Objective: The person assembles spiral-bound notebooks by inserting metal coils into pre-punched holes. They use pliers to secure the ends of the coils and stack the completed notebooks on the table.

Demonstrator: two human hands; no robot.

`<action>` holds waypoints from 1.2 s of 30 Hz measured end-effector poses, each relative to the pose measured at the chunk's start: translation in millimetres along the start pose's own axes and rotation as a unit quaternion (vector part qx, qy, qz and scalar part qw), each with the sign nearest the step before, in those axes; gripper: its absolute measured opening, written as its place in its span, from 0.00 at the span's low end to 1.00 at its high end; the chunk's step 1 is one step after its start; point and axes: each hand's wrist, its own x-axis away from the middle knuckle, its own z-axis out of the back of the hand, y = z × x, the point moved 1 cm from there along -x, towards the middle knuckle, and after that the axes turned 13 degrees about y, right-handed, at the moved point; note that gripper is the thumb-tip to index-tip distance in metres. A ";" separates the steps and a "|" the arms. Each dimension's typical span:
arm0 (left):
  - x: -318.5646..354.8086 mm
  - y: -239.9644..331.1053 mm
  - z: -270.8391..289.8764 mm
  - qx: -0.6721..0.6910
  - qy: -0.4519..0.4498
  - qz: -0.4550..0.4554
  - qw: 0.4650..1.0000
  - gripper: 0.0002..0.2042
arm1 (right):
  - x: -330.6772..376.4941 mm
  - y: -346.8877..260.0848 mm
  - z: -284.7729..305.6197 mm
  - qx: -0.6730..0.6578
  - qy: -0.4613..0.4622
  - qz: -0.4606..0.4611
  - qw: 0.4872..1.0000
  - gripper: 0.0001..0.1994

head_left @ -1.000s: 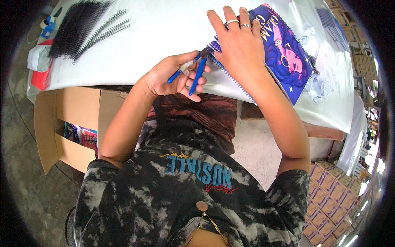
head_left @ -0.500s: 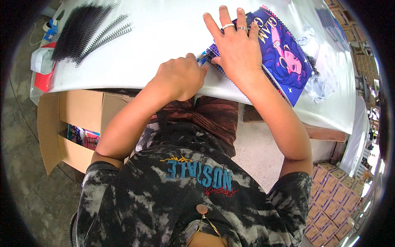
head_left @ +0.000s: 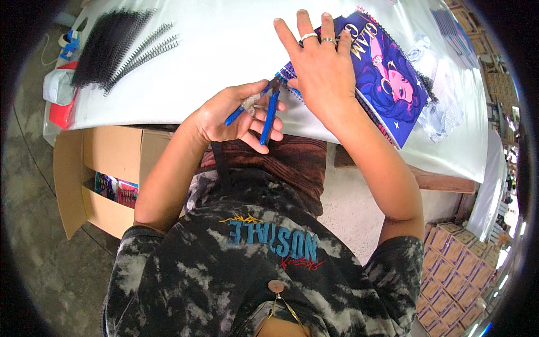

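Head view: the left hand [head_left: 227,115] grips blue-handled pliers [head_left: 268,115], fingers wrapped around both handles, tips at the spiral-bound notebook's [head_left: 382,73] near corner on the white bench [head_left: 213,45]. The right hand [head_left: 320,67] lies flat, fingers spread, pinning the cover. This looks like crimping the coil end; next calls for a firm squeeze.

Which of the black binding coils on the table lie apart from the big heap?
The few black coils fanned out singly at the heap's right edge, nearer the left hand; the rest form one dense pile.
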 end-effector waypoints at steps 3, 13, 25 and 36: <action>1.0 1.3 -4.8 0.037 -0.017 0.011 0.999 0.27 | 0.6 1.0 -4.0 -0.007 -0.005 0.008 1.000 0.32; 2.7 15.9 -37.5 -0.793 0.306 -0.156 0.504 0.26 | -7.8 1.2 12.4 0.002 -0.076 0.026 0.997 0.42; 4.2 3.7 10.8 0.041 -0.018 0.054 0.998 0.29 | -3.3 -1.5 2.8 0.016 -0.039 -0.008 0.999 0.35; 5.3 8.1 -3.4 0.020 0.006 0.056 0.998 0.29 | -3.2 -1.1 3.9 0.008 -0.043 -0.011 0.999 0.33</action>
